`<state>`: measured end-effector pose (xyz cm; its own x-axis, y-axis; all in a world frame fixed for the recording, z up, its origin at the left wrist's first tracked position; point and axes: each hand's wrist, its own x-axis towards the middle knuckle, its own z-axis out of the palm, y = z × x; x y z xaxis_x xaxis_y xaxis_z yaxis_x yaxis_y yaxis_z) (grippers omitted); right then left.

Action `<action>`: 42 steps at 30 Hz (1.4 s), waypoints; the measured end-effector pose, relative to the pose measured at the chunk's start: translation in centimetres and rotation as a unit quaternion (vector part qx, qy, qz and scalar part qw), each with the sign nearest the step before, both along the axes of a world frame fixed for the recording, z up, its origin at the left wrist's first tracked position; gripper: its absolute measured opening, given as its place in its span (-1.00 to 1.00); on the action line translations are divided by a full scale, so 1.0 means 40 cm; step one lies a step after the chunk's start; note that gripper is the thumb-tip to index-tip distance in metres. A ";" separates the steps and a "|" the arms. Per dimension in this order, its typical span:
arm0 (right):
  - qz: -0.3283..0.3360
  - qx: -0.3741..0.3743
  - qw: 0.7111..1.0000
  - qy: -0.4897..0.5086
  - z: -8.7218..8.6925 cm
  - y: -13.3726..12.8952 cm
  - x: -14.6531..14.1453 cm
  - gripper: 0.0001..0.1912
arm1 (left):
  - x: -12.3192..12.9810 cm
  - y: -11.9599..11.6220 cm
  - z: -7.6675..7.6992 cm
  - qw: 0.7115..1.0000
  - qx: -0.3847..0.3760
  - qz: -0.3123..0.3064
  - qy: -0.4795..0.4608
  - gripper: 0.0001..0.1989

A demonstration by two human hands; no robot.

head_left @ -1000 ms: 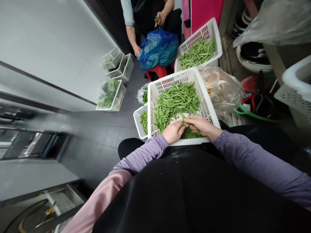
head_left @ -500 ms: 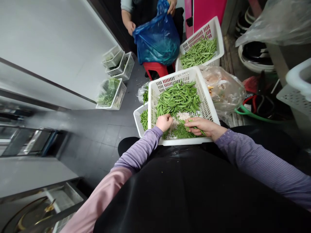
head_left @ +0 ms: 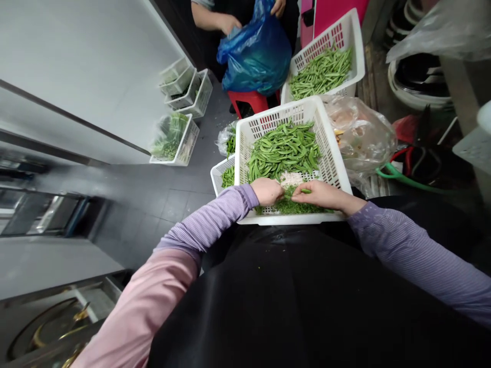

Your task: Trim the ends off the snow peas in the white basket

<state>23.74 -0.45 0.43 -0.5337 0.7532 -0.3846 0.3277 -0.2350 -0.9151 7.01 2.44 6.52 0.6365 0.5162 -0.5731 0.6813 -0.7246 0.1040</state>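
A white slotted basket (head_left: 333,148) rests at my lap, with a heap of flat green snow peas (head_left: 286,148) toward its far side. Thin green trimmings (head_left: 295,205) lie along its near side, below a bare pale patch of the basket floor. My left hand (head_left: 267,192) is closed in a pinch over the near part; what lies between its fingertips is hidden. Close to its right, my right hand (head_left: 320,195) is closed with a green snow pea pod (head_left: 306,190) showing at its fingers. The two sets of fingertips almost meet above the trimmings.
Beyond my basket, a person's hand (head_left: 229,23) reaches to a blue plastic bag (head_left: 257,56) on a red stool (head_left: 249,101). Another basket of green pods (head_left: 322,71) stands behind. A clear plastic bag (head_left: 364,134) sits right; stacked white baskets (head_left: 201,97) stand left.
My left hand has moved right, toward my right hand, which has turned and shows less of its pods. The other person's hand has shifted at the blue bag. My view has moved slightly.
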 end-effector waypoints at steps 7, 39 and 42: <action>-0.076 0.140 0.986 0.039 0.018 -0.007 -0.007 -0.68 | 0.019 0.060 0.004 0.892 -0.321 0.216 -0.234 -0.77; -0.303 -0.264 0.871 0.283 0.004 0.053 0.020 -0.90 | -0.161 0.062 -0.296 0.983 0.000 0.185 0.010 -0.72; -0.271 -0.196 0.917 0.216 -0.016 0.035 -0.006 -0.86 | -0.160 0.073 -0.261 0.931 -0.036 0.341 -0.126 -0.82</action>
<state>23.52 0.93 -0.22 -0.2880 0.8016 -0.5239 -0.3079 -0.5955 -0.7420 0.62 5.37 -3.92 0.2934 0.8153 -0.4992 0.9280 -0.1175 0.3536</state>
